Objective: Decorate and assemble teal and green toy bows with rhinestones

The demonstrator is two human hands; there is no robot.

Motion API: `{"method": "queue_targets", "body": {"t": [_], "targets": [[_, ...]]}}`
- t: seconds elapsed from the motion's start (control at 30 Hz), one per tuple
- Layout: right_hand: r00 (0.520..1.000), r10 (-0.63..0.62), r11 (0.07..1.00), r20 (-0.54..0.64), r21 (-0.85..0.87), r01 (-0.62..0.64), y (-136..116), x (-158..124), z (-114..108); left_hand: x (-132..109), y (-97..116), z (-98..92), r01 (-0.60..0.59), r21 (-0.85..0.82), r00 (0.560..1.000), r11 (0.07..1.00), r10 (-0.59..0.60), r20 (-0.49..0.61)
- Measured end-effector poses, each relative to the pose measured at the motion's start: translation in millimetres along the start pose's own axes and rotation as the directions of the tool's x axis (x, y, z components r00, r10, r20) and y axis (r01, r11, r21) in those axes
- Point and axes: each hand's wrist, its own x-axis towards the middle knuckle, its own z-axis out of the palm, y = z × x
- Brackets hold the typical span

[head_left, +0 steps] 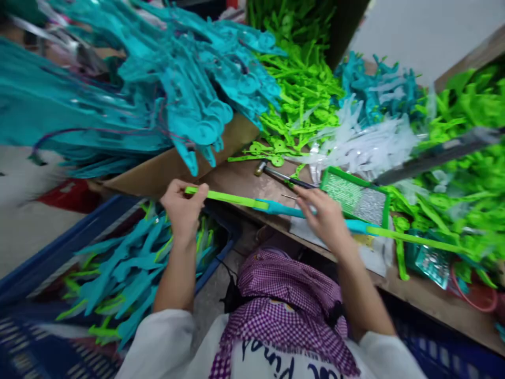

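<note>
A long, narrow plastic piece [236, 199], lime green at both ends and blue in the middle, stretches across in front of me. My left hand [183, 208] pinches its left green end between thumb and fingers. Around its blue middle section my right hand [321, 216] is closed, covering part of it. A thin metal pin or rod [289, 197] shows beside my right fingertips; whether I hold it is unclear. Just beyond that hand lies a hammer [276, 173] with a brass-coloured head. A green tray [326, 181] of small metal parts sits to its right.
Loose lime green plastic parts [300, 100] pile up at the back. Blue parts [177, 89] heap over a cardboard edge [158, 171] at left. Below them stands a blue crate [79, 226] holding blue-and-green pieces. White strips [366, 139] and a red basket [473, 305] are at right.
</note>
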Motion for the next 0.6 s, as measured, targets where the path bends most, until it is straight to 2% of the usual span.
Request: {"method": "queue_targets", "body": {"t": [0.1, 0.2, 0.27, 0.3, 0.33, 0.4, 0.43, 0.5, 0.57, 0.6], "targets": [[1.0, 0.001, 0.973, -0.03, 0.23, 0.006, -14, -1, 23, 1, 0, 19.1, -0.055, -0.043, 0.989, 0.998, 0.048, -0.137], [0.997, -0.068, 0.927, -0.048, 0.367, 0.081, -11, 3, 22, -4, 0, 33.9, -0.027, -0.091, 0.983, 0.995, 0.01, -0.185], [0.995, -0.061, 0.922, -0.084, 0.377, 0.088, 7, -16, 6, -8, 1, 38.9, 0.015, -0.082, 0.979, 0.997, -0.031, -0.2], [0.993, -0.015, 0.936, -0.115, 0.348, 0.055, 22, -33, -3, -10, 1, 40.3, 0.025, -0.067, 0.977, 0.997, -0.038, -0.208], [0.983, 0.046, 0.955, -0.177, 0.296, 0.008, 40, -52, -12, -12, 3, 41.3, 0.023, -0.049, 0.975, 0.999, -0.033, -0.221], [0.936, 0.193, 0.979, -0.295, 0.117, -0.165, 81, -90, -25, -17, 10, 44.0, -0.001, -0.012, 0.973, 1.0, -0.002, -0.232], [0.925, 0.216, 0.975, -0.313, 0.018, -0.222, 100, -105, -29, -22, 17, 46.0, -0.01, 0.011, 0.984, 1.0, 0.012, -0.18], [0.958, 0.179, 0.974, -0.226, -0.095, -0.204, 131, -123, -32, -35, 34, 52.3, -0.039, 0.074, 0.998, 0.997, 0.036, 0.043], [0.982, 0.125, 0.979, -0.144, -0.143, -0.146, 147, -125, -30, -54, 55, 60.8, -0.105, 0.143, 0.942, 0.984, 0.052, 0.33], [0.986, 0.11, 0.978, -0.127, -0.16, -0.13, 150, -123, -29, -65, 64, 65.4, -0.155, 0.164, 0.905, 0.974, 0.074, 0.418]]}}
